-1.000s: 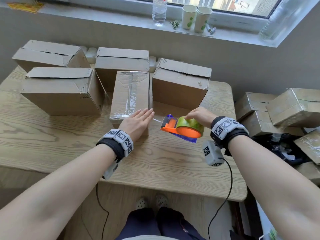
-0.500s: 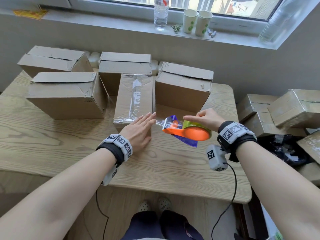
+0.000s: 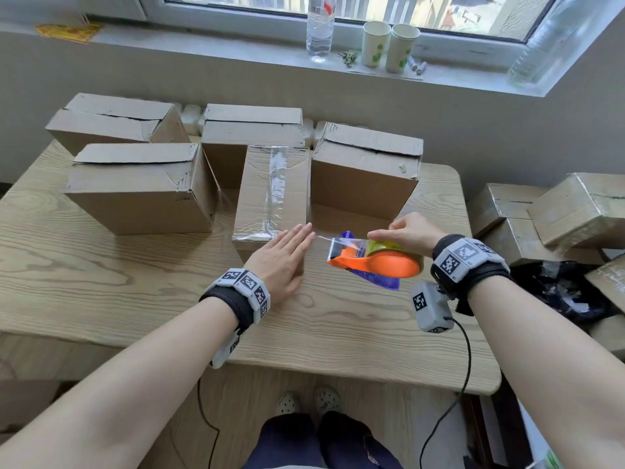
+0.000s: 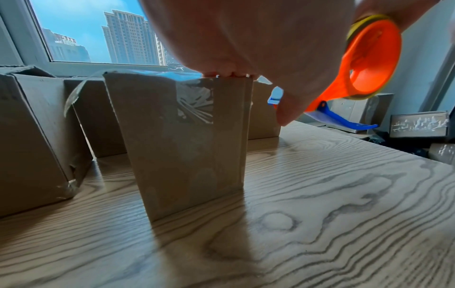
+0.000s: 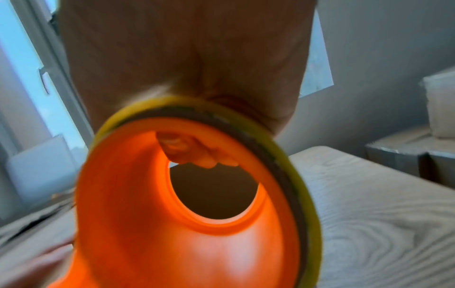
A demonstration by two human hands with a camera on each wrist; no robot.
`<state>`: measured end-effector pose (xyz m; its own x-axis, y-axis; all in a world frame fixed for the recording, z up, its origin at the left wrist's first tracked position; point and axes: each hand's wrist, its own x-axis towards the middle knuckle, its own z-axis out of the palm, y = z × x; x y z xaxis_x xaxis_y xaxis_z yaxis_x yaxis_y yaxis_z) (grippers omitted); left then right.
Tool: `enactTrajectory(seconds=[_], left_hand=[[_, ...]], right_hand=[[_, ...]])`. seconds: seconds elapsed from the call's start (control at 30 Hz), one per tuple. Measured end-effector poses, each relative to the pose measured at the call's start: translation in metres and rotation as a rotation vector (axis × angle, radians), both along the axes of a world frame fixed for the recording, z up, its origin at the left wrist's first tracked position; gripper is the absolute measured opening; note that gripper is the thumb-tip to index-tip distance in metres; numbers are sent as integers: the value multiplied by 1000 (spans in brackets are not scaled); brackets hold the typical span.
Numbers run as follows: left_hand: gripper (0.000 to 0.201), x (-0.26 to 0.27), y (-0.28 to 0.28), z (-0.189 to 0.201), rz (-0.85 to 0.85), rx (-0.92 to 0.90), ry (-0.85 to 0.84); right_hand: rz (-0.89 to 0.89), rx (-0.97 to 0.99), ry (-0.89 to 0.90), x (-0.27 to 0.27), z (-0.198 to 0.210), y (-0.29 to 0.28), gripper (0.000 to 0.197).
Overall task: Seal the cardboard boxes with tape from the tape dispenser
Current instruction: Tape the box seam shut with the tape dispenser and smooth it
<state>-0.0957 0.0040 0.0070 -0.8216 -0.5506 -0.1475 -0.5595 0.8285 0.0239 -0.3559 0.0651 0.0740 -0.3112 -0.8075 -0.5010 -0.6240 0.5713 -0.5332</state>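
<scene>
- Light wood-grain tabletop (image 3: 101, 272) carries five brown cardboard boxes. Four of them — back left (image 3: 111, 121), front left (image 3: 138, 194), back middle (image 3: 252, 130), right (image 3: 363, 170) — sit pushed to the rear, top seams not taped. My read: that's your queue, kept out of the working strip near you.
- Narrow brown cardboard box with clear tape down its top seam (image 3: 270, 198) stands closest to you, long axis pointing away, so the seam runs in line with your pull.
- Your left hand (image 3: 282, 262) lies flat with straight fingers on that box's near end, where the clear tape folds over the edge. Likely pinning the box and pressing the tape end down.
- Your right hand (image 3: 404, 233) is curled over the orange plastic tape dispenser with the yellowish roll and blue blade guard (image 3: 375, 262), held in the air just right of the box, off the tabletop.
- A thin strand of clear tape (image 3: 323, 237) still spans from your left fingertips to the dispenser mouth, so the strip looks uncut. Holding it taut should help the blade bite.
</scene>
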Motion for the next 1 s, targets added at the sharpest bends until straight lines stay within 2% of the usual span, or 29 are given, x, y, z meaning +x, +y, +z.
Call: enactTrajectory(seconds=[0.13, 0.23, 0.4, 0.8, 1.0], left_hand=[[82, 1, -3, 1, -14, 11, 4], [84, -1, -6, 1, -17, 27, 13], [86, -2, -12, 1, -32, 59, 23], [82, -3, -16, 0, -33, 119, 57], [81, -2, -16, 1, -39, 108, 55]], right_hand=[[-74, -88, -198, 0, -3, 3, 32], [-104, -133, -252, 2, -6, 5, 37], [-156, -205, -227, 6, -12, 0, 53], [-202, -323, -269, 4, -23, -3, 47], [-253, -358, -271, 6, -33, 0, 53]])
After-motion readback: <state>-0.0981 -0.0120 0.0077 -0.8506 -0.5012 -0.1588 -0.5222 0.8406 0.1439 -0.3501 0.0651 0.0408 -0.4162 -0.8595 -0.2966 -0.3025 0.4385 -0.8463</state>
